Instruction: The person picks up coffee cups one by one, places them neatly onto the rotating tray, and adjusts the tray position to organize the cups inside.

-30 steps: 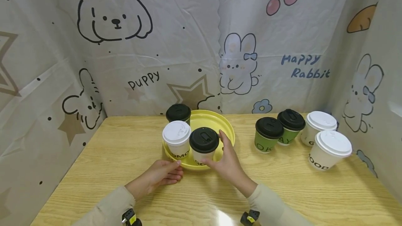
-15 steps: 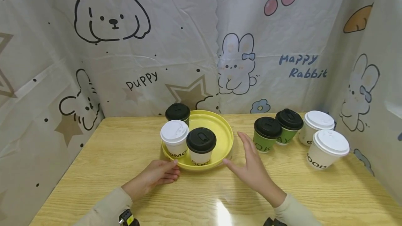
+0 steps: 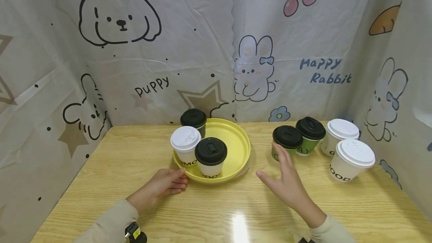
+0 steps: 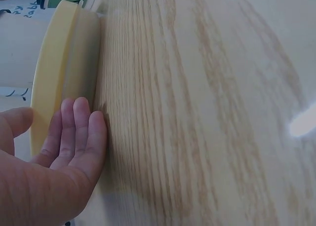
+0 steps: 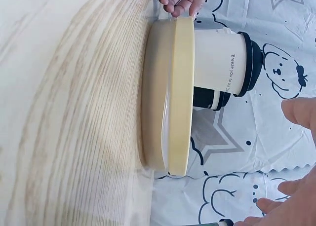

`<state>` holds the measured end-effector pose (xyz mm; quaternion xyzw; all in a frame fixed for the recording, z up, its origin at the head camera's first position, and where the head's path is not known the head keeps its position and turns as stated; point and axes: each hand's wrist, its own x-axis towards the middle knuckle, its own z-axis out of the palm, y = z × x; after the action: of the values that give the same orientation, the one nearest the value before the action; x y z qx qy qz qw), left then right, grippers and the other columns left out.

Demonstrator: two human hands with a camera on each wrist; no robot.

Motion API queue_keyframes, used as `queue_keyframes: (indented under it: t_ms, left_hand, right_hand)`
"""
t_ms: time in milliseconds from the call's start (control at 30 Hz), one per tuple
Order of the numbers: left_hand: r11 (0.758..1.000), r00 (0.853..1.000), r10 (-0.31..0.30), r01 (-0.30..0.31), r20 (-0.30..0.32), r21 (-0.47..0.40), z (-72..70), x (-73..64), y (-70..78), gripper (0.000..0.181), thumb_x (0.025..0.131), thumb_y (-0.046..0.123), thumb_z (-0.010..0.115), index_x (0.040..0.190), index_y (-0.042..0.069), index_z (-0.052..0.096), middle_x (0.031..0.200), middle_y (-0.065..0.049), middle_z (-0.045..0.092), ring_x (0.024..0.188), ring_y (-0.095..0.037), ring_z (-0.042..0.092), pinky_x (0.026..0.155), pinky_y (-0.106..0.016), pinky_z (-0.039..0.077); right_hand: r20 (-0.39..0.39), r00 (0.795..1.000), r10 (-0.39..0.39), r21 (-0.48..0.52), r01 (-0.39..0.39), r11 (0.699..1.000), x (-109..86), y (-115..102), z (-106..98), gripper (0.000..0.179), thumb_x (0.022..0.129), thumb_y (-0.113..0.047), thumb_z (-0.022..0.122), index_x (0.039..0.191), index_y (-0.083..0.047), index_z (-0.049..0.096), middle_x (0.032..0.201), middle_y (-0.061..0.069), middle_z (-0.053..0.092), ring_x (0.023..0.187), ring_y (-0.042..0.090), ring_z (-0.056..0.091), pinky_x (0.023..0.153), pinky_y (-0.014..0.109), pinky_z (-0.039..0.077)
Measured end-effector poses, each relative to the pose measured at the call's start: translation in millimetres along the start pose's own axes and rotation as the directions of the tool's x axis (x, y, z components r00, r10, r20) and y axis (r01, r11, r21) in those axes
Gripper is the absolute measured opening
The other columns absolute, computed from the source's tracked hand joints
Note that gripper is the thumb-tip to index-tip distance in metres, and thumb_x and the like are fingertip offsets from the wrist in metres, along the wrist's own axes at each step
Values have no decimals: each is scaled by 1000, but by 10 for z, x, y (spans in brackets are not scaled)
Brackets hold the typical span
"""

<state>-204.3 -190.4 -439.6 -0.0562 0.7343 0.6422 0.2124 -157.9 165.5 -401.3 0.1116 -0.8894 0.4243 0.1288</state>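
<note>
My left hand [image 3: 160, 185] pinches the front-left rim of a round yellow tray [image 3: 237, 147]; in the left wrist view the thumb is above the rim and the fingers are against its outer side. On the tray stand a white cup with a black lid [image 3: 211, 152], a white-lidded cup [image 3: 185, 138] and, behind them, a dark cup with a black lid [image 3: 193, 117]. My right hand [image 3: 290, 185] is right of the tray, fingers spread, holding nothing. Its fingertips overlap the view of a green black-lidded cup [image 3: 287, 137]; I cannot tell whether they touch.
Another green cup [image 3: 310, 128] stands just behind the first. Farther right are two white cups with white lids, one at the back [image 3: 342, 128] and one in front [image 3: 356, 155]. A printed curtain [image 3: 202, 48] hangs behind the wooden table [image 3: 202, 216].
My right hand has left the black-lidded white cup and moved right towards the green cups. The tray has turned clockwise with its cups, my left hand at its rim.
</note>
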Motion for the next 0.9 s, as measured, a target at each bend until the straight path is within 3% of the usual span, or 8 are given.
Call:
queue_keyframes:
  t_ms: [200, 333, 533, 900]
  left_hand:
    - [999, 999, -34, 34, -37, 10, 50, -23, -6, 45, 98, 36, 51, 105, -8, 61, 83, -4, 70, 73, -12, 67, 70, -28, 57]
    - [999, 999, -47, 47, 11, 14, 123, -98, -5, 48, 99, 38, 46, 104, -8, 60, 84, -6, 70, 73, -13, 67, 70, -29, 57]
    - [999, 995, -31, 28, 99, 25, 284, -165, 14, 48, 97, 37, 50, 105, -9, 60, 86, -7, 70, 74, -12, 67, 71, -29, 57]
    - [999, 993, -38, 36, 108, 26, 452, -83, 0, 45, 95, 36, 56, 104, -8, 63, 85, -6, 71, 70, -11, 67, 69, -27, 57]
  right_hand:
    - [-6, 1000, 0, -11, -1, 1000, 12, 1, -30, 88, 86, -34, 72, 152, -10, 20, 155, 19, 18, 140, 42, 22, 103, 69, 26]
    - [-4, 1000, 3, -9, -3, 1000, 13, 2, -50, 87, 86, -34, 72, 152, -10, 20, 155, 19, 18, 139, 43, 23, 103, 69, 26]
    - [-5, 1000, 8, -15, -8, 1000, 13, 16, -71, 86, 87, -33, 71, 152, -10, 20, 155, 19, 18, 139, 43, 23, 104, 69, 26]
    - [19, 1000, 25, 6, -25, 1000, 12, 23, -68, 87, 87, -36, 70, 152, -12, 19, 156, 17, 19, 140, 42, 22, 104, 68, 25]
